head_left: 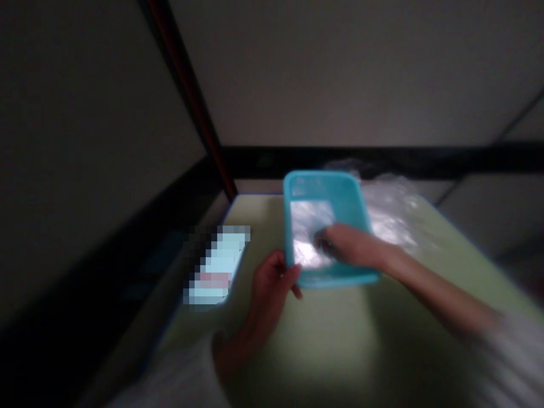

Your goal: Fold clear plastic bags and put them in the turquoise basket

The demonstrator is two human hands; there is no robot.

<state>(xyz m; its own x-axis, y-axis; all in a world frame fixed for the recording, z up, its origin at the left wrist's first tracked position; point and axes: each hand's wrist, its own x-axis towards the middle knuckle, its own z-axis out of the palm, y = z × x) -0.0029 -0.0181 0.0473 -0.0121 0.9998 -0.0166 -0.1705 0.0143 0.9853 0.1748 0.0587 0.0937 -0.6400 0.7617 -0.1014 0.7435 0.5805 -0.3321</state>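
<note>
A turquoise plastic tray (352, 198) lies on a pale green table (331, 340). My left hand (272, 286) grips the tray's near left corner, thumb over the rim. My right hand (346, 246) reaches inside the tray, fingers closed on a clear, shiny plastic bag (308, 224) lying on the tray's floor. The picture is dim and blurred.
A heap of clear plastic bags (393, 212) lies on the table just right of the tray. A blurred-out light blue rectangle (216, 263) sits at the table's left edge. Walls with a dark skirting close in behind and to the left.
</note>
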